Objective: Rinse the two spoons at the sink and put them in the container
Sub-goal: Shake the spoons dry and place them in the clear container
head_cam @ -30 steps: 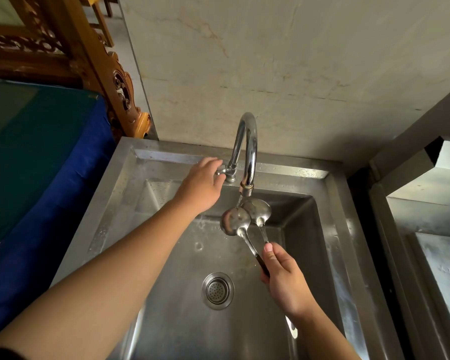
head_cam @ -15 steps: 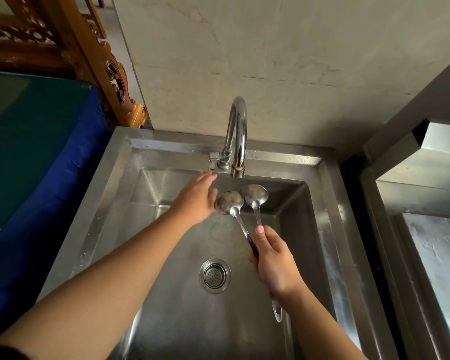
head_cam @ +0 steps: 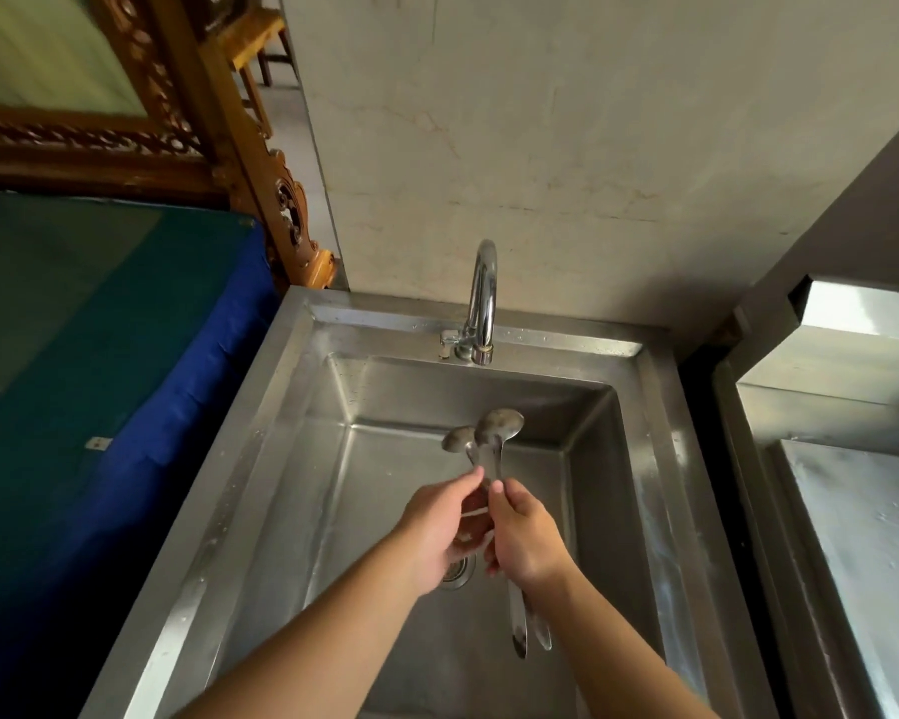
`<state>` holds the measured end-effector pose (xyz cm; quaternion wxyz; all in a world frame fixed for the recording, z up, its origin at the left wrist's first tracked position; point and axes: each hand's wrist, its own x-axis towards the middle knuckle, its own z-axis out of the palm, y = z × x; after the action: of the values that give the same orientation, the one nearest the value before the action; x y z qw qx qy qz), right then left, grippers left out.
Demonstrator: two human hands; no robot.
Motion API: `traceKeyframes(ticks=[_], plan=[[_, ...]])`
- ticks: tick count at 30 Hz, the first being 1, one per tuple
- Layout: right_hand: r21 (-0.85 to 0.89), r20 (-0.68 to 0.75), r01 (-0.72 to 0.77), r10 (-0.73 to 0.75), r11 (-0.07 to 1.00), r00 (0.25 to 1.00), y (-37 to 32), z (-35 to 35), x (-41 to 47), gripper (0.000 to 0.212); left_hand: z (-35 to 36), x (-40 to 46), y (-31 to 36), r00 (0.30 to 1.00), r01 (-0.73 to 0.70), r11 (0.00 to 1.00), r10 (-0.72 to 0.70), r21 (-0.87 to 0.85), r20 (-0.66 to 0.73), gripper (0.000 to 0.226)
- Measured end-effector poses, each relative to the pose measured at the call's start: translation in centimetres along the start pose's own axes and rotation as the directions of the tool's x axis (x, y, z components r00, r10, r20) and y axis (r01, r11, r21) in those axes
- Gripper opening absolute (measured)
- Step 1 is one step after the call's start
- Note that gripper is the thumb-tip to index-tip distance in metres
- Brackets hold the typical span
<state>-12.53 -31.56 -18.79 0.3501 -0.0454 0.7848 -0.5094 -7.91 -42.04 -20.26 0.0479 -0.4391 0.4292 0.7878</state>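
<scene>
Two long metal spoons [head_cam: 491, 433] stand side by side over the steel sink [head_cam: 660, 459], bowls up and pointing toward the back wall. My right hand [head_cam: 525, 537] grips both handles in the middle; the handle ends stick out below my wrist. My left hand [head_cam: 442, 531] has come against the handles from the left, its fingertips touching them just under the bowls. The tap [head_cam: 481, 303] stands at the sink's back rim with no water running from it. No container is in view.
The drain [head_cam: 458, 570] lies half hidden under my hands. A blue and green covered surface [head_cam: 100, 355] borders the sink on the left, with carved wooden furniture [head_cam: 260, 163] behind it. A second steel unit [head_cam: 852, 485] stands to the right.
My left hand left the tap handle and came down to the spoon handles. My right hand drew the spoons away from the spout, toward me. The view tilted down.
</scene>
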Motion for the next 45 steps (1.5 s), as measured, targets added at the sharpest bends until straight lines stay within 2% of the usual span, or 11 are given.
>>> traceKeyframes(ticks=[6, 9, 11, 13, 16, 22, 26, 30, 35, 40, 45], plan=[[0.054, 0.019, -0.053, 0.052, 0.997, 0.998, -2.9, -2.0, -2.4, 0.036, 0.1, -2.9, 2.3, 0.996, -0.072, 0.997, 0.072, -0.013, -0.044, 0.016], [-0.08, -0.052, -0.053, 0.049, 0.995, 0.997, -4.3, -4.2, -3.3, 0.033, -0.7, -4.2, 4.4, 0.986, -0.105, 0.994, 0.109, 0.04, -0.127, 0.018], [-0.257, -0.11, 0.022, -0.052, 0.966, 0.993, -5.6, -6.1, -4.0, 0.037, -1.5, -5.6, 6.3, 0.959, -0.182, 0.953, 0.226, 0.241, -0.171, 0.017], [-0.411, -0.126, 0.104, -0.169, 0.906, 0.978, -7.6, -8.1, -5.3, 0.042, -2.2, -7.4, 8.9, 0.896, -0.309, 0.789, 0.428, 0.531, -0.114, 0.012], [-0.627, -0.119, 0.185, -0.328, 0.757, 0.937, -12.0, -10.6, -7.9, 0.045, -3.0, -11.5, 14.0, 0.745, -0.448, 0.396, 0.661, 0.801, 0.09, 0.011], [-0.843, -0.161, 0.269, -0.698, 0.465, 0.698, -23.1, -12.7, -15.2, 0.032, -4.4, -20.9, 24.7, 0.347, -0.465, -0.177, 0.865, 0.867, 0.363, 0.017], [-0.9, -0.145, 0.296, -0.862, 0.319, 0.486, -29.1, -12.3, -19.7, 0.029, -5.5, -26.8, 29.9, 0.117, -0.434, -0.361, 0.886, 0.826, 0.449, 0.016], [-0.913, -0.162, 0.305, -0.926, 0.272, 0.339, -33.2, -10.7, -23.5, 0.028, -6.6, -31.3, 32.7, -0.065, -0.401, -0.458, 0.878, 0.793, 0.475, 0.017], [-0.936, -0.179, 0.243, -0.94, 0.254, 0.29, -35.4, -9.2, -26.9, 0.029, -7.1, -34.3, 33.1, -0.136, -0.412, -0.494, 0.864, 0.765, 0.485, 0.015], [-0.942, -0.198, 0.205, -0.934, 0.265, 0.297, -34.7, -8.9, -29.3, 0.028, -6.5, -35.4, 32.9, -0.11, -0.475, -0.455, 0.88, 0.753, 0.463, 0.017], [-0.894, -0.313, 0.231, -0.905, 0.383, 0.288, -31.8, -11.5, -31.5, 0.025, -3.0, -35.4, 31.4, -0.022, -0.533, -0.353, 0.914, 0.769, 0.405, 0.017]])
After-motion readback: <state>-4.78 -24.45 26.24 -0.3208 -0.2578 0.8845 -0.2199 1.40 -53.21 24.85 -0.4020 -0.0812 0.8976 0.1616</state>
